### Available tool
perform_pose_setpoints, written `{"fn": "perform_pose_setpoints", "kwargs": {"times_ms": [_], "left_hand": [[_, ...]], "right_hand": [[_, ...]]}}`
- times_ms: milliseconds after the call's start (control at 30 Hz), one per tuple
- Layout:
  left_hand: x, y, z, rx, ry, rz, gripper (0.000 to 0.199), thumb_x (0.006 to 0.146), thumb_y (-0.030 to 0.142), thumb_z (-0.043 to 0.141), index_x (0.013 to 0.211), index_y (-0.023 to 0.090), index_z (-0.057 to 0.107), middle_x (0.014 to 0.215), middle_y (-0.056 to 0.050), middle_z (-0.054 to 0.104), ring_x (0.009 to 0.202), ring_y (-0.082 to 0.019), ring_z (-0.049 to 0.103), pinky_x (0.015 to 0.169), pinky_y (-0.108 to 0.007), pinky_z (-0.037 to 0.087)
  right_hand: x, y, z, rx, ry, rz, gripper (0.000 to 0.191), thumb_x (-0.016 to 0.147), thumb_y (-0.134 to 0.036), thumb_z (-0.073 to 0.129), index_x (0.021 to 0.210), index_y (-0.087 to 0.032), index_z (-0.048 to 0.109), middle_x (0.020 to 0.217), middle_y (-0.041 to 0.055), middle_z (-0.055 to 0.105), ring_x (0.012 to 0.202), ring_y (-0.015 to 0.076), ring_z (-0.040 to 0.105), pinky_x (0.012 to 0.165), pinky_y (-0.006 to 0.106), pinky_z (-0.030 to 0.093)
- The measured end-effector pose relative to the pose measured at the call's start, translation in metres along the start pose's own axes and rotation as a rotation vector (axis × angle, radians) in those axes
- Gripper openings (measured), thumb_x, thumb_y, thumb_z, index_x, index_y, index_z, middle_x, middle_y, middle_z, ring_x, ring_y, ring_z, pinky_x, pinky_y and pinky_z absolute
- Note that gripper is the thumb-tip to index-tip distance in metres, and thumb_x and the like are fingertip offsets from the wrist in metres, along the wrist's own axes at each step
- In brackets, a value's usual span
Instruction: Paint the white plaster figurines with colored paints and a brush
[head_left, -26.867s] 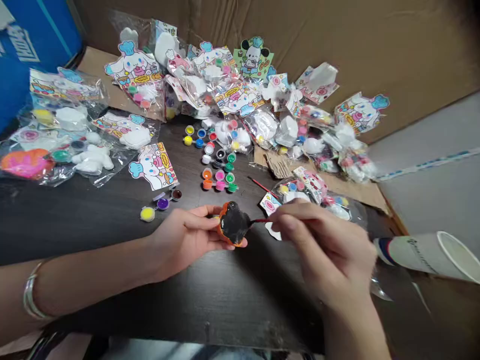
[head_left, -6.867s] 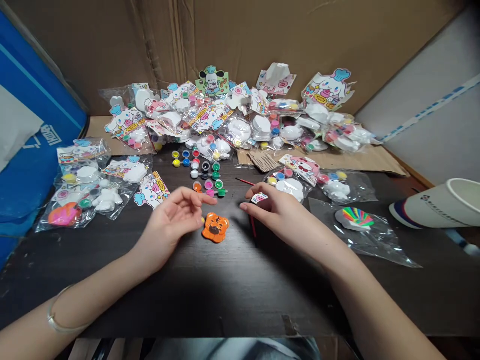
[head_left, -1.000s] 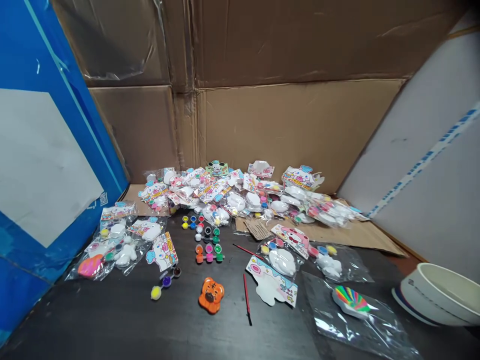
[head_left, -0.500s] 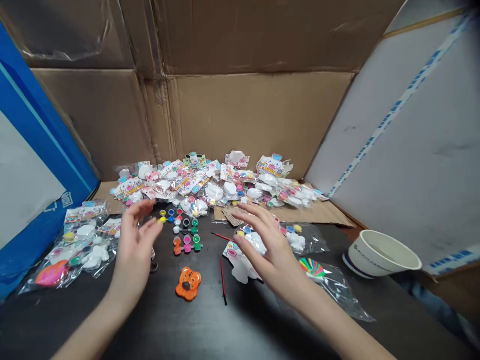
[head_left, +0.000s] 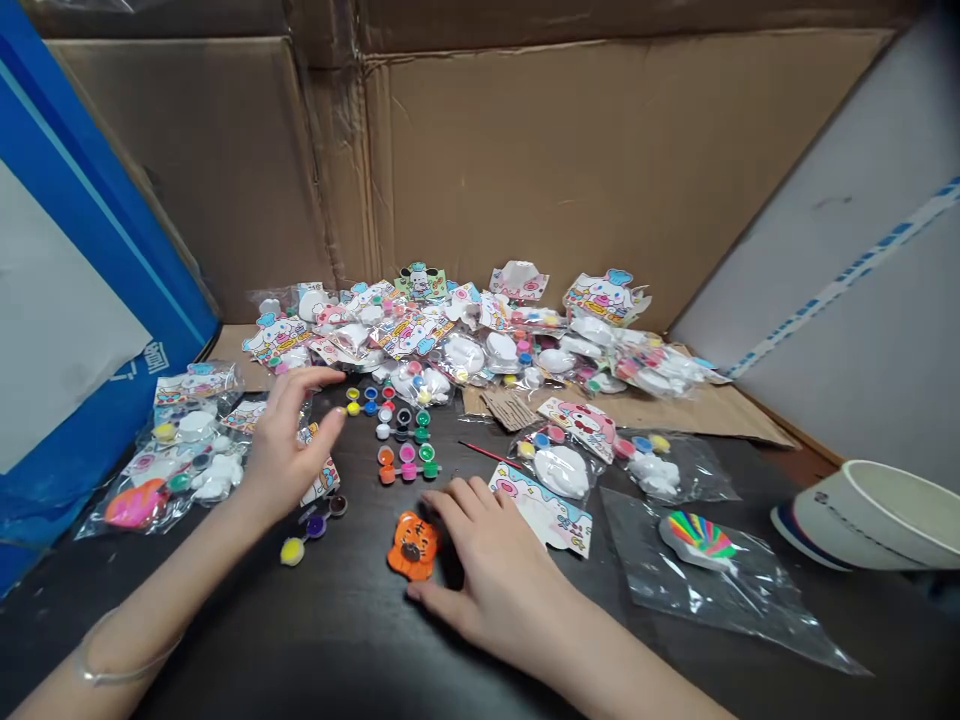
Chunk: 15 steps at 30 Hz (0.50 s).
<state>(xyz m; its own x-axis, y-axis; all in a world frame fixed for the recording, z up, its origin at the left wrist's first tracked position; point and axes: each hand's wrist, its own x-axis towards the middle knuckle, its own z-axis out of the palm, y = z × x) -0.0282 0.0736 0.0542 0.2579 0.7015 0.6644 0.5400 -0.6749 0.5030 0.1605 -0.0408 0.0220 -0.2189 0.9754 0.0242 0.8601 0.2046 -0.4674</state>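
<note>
My right hand (head_left: pixel 491 575) has come down, with its open fingers (head_left: pixel 461 500) curved around the orange tiger (head_left: pixel 412 546) in the middle of the tabletop (head_left: pixel 225 670). My left hand (head_left: pixel 289 450) is open, near the paint pots (head_left: pixel 386 465).

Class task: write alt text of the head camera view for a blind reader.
A person's right hand rests beside an orange painted tiger figure on a dark table, while the left hand hovers by strips of coloured paint pots. Behind them lies a heap of clear plastic packets of white figures.
</note>
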Motion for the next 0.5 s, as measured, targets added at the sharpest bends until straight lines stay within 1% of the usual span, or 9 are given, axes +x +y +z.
{"fn": "perform_pose_setpoints", "kwargs": {"times_ms": [33,100,167,200,267,400,433,500], "left_hand": [[0.001,-0.006,-0.005,-0.009,0.036,-0.071,0.018,0.079,0.027,0.056,0.096,0.024,0.059,0.099,-0.007,0.064,0.096,-0.027,0.059,0.085,-0.045,0.046],[0.006,-0.016,-0.016,-0.040,0.143,-0.209,0.015,0.077,0.031,0.058,0.090,0.024,0.060,0.095,-0.007,0.065,0.090,-0.027,0.059,0.079,-0.044,0.046],[0.010,-0.021,-0.023,-0.052,0.161,-0.261,0.014,0.076,0.034,0.058,0.087,0.024,0.060,0.089,-0.006,0.065,0.083,-0.026,0.060,0.072,-0.041,0.046],[0.012,-0.021,-0.025,-0.051,0.139,-0.269,0.013,0.076,0.034,0.058,0.085,0.024,0.060,0.086,-0.005,0.066,0.079,-0.024,0.060,0.068,-0.039,0.046],[0.012,-0.019,-0.027,-0.031,0.005,-0.278,0.013,0.075,0.035,0.058,0.082,0.025,0.062,0.080,-0.004,0.066,0.073,-0.023,0.060,0.062,-0.035,0.044],[0.006,-0.013,-0.025,0.038,-0.480,-0.282,0.019,0.080,0.039,0.053,0.085,0.026,0.065,0.077,-0.003,0.069,0.063,-0.020,0.059,0.051,-0.029,0.041],[0.005,-0.012,-0.026,0.053,-0.566,-0.283,0.019,0.080,0.040,0.053,0.085,0.026,0.066,0.076,-0.003,0.069,0.061,-0.020,0.059,0.051,-0.028,0.041],[0.003,-0.011,-0.027,0.083,-0.695,-0.297,0.017,0.080,0.038,0.055,0.082,0.025,0.065,0.072,-0.002,0.068,0.060,-0.019,0.059,0.051,-0.027,0.042]], "right_hand": [[-0.001,-0.001,0.004,-0.020,-0.008,0.001,0.057,0.071,-0.042,0.072,0.118,-0.013,0.058,0.113,0.0139,0.059,0.104,0.0336,0.053,0.088,0.053,0.044],[-0.002,-0.001,0.011,-0.044,0.000,0.006,0.054,0.069,-0.044,0.073,0.112,-0.014,0.060,0.109,0.0135,0.059,0.100,0.0334,0.054,0.085,0.053,0.045],[-0.003,0.001,0.017,-0.051,0.025,0.009,0.046,0.069,-0.042,0.072,0.105,-0.014,0.062,0.103,0.0124,0.060,0.095,0.0321,0.054,0.082,0.051,0.046],[-0.002,0.002,0.019,-0.050,0.041,0.008,0.043,0.069,-0.041,0.072,0.102,-0.015,0.062,0.101,0.0118,0.060,0.093,0.0313,0.054,0.081,0.050,0.046],[-0.002,0.005,0.022,-0.043,0.073,0.002,0.036,0.070,-0.036,0.070,0.098,-0.015,0.062,0.097,0.0108,0.059,0.091,0.0302,0.054,0.079,0.049,0.046],[-0.001,0.007,0.026,-0.032,0.133,-0.028,0.022,0.070,-0.027,0.065,0.089,-0.017,0.061,0.091,0.0084,0.059,0.084,0.0272,0.053,0.073,0.044,0.046],[-0.001,0.007,0.027,-0.036,0.149,-0.032,0.019,0.070,-0.025,0.064,0.087,-0.017,0.060,0.090,0.0078,0.059,0.083,0.0265,0.053,0.071,0.043,0.046],[-0.001,0.007,0.029,-0.051,0.183,-0.035,0.015,0.070,-0.023,0.061,0.084,-0.018,0.059,0.087,0.0073,0.058,0.081,0.0261,0.052,0.069,0.042,0.045]]}}
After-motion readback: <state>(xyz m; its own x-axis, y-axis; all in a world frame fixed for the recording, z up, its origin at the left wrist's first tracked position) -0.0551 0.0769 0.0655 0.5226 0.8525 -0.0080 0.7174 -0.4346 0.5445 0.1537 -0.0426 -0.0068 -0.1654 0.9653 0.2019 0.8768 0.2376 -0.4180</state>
